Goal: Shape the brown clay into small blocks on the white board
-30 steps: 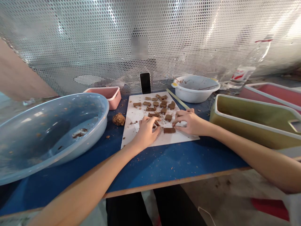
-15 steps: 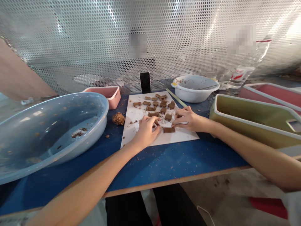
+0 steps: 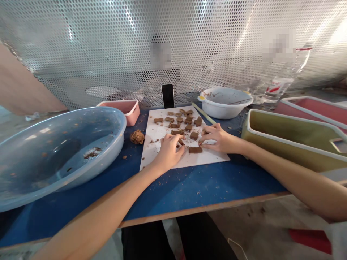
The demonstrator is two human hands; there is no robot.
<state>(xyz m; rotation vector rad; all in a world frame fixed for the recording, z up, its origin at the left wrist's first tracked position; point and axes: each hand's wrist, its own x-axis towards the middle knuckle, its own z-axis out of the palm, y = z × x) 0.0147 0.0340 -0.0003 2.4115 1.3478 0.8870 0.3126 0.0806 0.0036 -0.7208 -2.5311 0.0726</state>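
On a white board (image 3: 151,151) several brown clay pieces stand or lie among crumbs. My left hand (image 3: 169,150) is closed around a small clay piece (image 3: 180,142), thumb on the near side and fingers on the far side; part of the piece is hidden. A flat rectangular clay block (image 3: 195,150) lies between the hands. My right hand (image 3: 218,139) rests on the board's right side, fingers bent and a little apart, tips close to the block's right end. Beyond the fingertips are a squarish clay piece (image 3: 194,135) and a long clay piece (image 3: 177,132).
A big blue basin (image 3: 108,159) and a clay lump (image 3: 137,137) are to the left. Behind stand a pink box (image 3: 132,113), a phone (image 3: 168,95) and a white basin (image 3: 225,110). A pale stick (image 3: 203,113) and an olive bin (image 3: 284,144) are on the right.
The view has shifted very slightly. Both hands and the clay pieces keep their places on the board.
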